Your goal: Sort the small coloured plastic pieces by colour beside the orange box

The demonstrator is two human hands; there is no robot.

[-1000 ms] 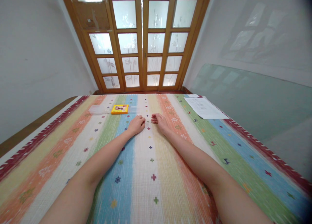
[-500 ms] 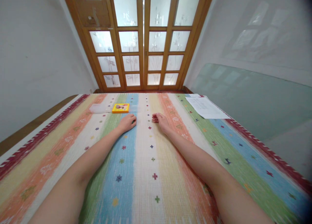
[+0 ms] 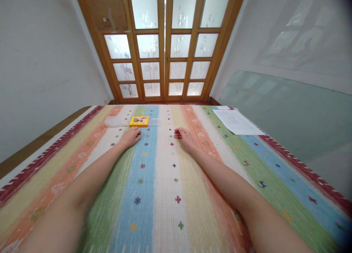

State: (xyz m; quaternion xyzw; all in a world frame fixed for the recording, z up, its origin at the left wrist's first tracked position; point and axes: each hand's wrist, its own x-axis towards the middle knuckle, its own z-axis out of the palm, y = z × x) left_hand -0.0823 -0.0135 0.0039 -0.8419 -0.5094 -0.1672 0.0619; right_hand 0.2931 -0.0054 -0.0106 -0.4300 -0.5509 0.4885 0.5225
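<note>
My left hand (image 3: 131, 136) rests on the striped cloth just in front of a flat yellow box (image 3: 139, 121) with a printed picture and red marks. Its fingers are curled in, and whatever they may hold is hidden. Clear plastic trays (image 3: 113, 121) lie to the left of the yellow box, and a clear plastic piece (image 3: 154, 122) shows on its right. Across the white stripe, my right hand (image 3: 183, 135) lies on its side, its fingers loosely bent and nothing visible in them.
A striped tablecloth (image 3: 166, 194) with small motifs covers the table. Printed paper sheets (image 3: 238, 121) lie at the far right. Behind the table are wooden doors with frosted panes (image 3: 177, 46), and a pale green glass panel (image 3: 283, 110) leans at the right wall.
My left hand has moved left and slightly away from my right hand, towards the yellow box. My right hand keeps its place on the cloth. The whole view has shifted slightly.
</note>
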